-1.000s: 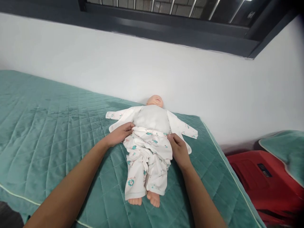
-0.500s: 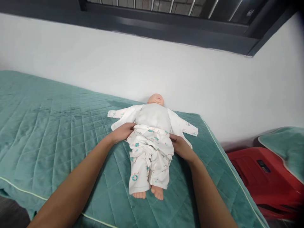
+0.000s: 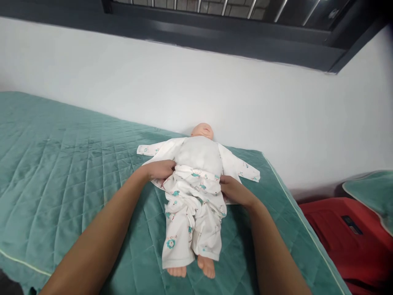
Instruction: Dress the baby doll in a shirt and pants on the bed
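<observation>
A baby doll (image 3: pixel 199 153) lies on its back with its head against the wall and its bare feet toward me. It wears white printed pants (image 3: pixel 193 205), with the waistband around its belly. A white printed jacket (image 3: pixel 235 162) covers its arms and lies spread open at both sides of the white torso. My left hand (image 3: pixel 161 170) is closed on the waistband's left side, fingertips partly hidden. On the opposite side my right hand (image 3: pixel 235 190) grips the waistband edge, its fingers partly tucked behind the fabric.
A green quilted cover (image 3: pixel 76 164) lies under the doll, its piped edge running down at the right. Beyond that edge is a red plastic object (image 3: pixel 346 233) with a green cloth (image 3: pixel 371 192) above it. The white wall (image 3: pixel 153 86) and dark window frame (image 3: pixel 215 32) stand behind.
The doll's legs and feet appear slightly lower, nearer to me. The jacket's lower edges have shifted at both sides. Both hands stay at the waistband.
</observation>
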### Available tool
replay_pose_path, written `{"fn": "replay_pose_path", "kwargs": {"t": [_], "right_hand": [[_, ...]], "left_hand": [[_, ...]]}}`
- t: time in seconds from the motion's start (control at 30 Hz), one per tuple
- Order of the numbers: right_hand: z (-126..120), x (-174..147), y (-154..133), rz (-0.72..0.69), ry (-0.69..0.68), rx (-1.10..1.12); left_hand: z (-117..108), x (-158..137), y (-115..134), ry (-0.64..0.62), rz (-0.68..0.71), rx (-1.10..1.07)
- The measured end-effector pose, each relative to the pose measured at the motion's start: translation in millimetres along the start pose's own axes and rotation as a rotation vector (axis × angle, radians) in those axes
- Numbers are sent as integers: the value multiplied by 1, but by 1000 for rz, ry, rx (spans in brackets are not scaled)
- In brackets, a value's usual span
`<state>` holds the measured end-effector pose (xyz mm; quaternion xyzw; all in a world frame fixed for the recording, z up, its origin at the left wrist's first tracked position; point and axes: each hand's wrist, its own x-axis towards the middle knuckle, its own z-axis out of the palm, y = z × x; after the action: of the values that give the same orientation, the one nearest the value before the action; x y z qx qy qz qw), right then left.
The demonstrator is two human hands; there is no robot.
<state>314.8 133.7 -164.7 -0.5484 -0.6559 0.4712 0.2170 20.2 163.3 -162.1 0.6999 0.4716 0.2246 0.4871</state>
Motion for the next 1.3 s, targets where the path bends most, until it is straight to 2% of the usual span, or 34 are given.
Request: {"fn": "replay_pose_path", "kwargs": {"t": [0.07,0.2,0.4,0.57,0.67,0.77,0.9,1.0,1.1,1.2,1.3], "right_hand": [[1,-3,-4,-25,11,28],[3,-8,-15,-117,7,57],[6,-10,-19,-183,-33,4],[9,-11,-18,-195,5,29],[10,-11,-18,-141,17,64],[10,-9,-15,-24,14,88],[8,-9,-7,121,52,97],[7,-8,-2,170,96,106],[6,-6,1,125,198,73],[7,-3,1,10,349,-82],[10,-2,-2,-54,347,-108]], "left_hand": [[-2,0,-1,-49,-16,90],[-4,1,5,-44,26,161],[1,-6,16,-77,144,87],[5,-8,14,-34,151,78],[7,-6,10,-1,150,80],[9,-4,8,25,115,93],[12,-4,10,91,-33,121],[12,-3,11,137,-109,149],[11,-2,9,167,-91,150],[10,-2,8,157,-97,138],[9,-6,12,135,-114,125]]}}
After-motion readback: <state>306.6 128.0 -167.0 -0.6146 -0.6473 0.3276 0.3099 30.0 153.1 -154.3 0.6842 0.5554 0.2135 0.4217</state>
